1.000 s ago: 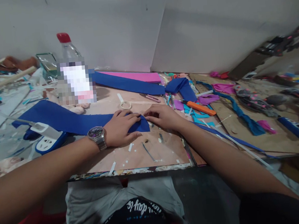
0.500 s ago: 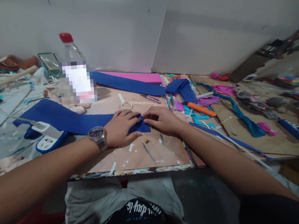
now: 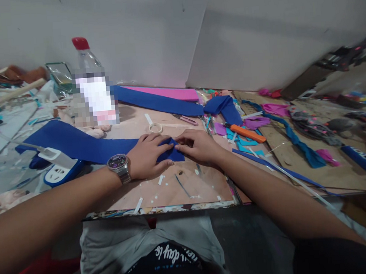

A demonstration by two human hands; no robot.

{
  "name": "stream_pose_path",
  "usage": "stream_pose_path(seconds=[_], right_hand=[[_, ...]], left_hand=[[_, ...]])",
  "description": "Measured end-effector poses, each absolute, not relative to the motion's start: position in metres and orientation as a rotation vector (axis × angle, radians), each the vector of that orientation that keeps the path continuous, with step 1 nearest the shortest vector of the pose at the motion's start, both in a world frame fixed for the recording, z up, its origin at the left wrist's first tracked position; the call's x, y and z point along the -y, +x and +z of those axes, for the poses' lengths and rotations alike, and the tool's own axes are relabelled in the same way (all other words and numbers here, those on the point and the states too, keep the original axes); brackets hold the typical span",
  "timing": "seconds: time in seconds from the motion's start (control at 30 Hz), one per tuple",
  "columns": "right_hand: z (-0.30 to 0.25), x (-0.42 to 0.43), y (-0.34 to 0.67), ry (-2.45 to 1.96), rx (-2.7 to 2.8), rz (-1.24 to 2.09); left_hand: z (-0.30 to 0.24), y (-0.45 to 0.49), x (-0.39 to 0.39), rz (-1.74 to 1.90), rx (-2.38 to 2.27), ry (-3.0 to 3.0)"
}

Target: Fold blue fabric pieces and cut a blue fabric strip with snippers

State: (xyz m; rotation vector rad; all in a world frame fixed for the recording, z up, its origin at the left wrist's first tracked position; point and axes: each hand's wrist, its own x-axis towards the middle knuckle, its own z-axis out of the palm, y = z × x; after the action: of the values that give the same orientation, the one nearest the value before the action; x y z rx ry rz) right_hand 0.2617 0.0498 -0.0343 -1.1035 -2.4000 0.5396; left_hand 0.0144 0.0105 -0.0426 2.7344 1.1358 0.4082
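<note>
A long strip of blue fabric (image 3: 85, 145) runs across the table from the left to its pointed, folded end between my hands. My left hand (image 3: 149, 156), with a watch on the wrist, lies flat on the strip near that end, fingers spread. My right hand (image 3: 199, 146) is closed at the fold, thumb and fingers pinching the fabric's edge; part of the pinch is hidden behind the hand. Just beyond my left fingers lies a small roll of tape (image 3: 155, 128).
At the back lie another blue strip (image 3: 161, 103) and a pink one (image 3: 179, 95). A red-capped bottle (image 3: 86, 56) stands left of them. On the right are an orange cutter (image 3: 247, 133) and fabric scraps. A power strip (image 3: 59, 174) sits left of my wrist.
Almost nothing differs. Both hands stay at the folded end of the blue strip; the view has shifted very slightly.
</note>
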Motion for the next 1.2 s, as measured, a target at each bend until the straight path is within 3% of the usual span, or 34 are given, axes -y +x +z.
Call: stream_pose_path(seconds=[0.5,1.2], right_hand=[[-0.0449,-0.0537,0.255,-1.23,2.309,0.464],[-0.0393,-0.0488,0.2514,-1.06,2.403,0.458]], left_hand=[[-0.0427,0.017,-0.0092,0.421,-1.135,2.755],[-0.0434,0.0107,-0.0149,0.442,-1.123,2.72]])
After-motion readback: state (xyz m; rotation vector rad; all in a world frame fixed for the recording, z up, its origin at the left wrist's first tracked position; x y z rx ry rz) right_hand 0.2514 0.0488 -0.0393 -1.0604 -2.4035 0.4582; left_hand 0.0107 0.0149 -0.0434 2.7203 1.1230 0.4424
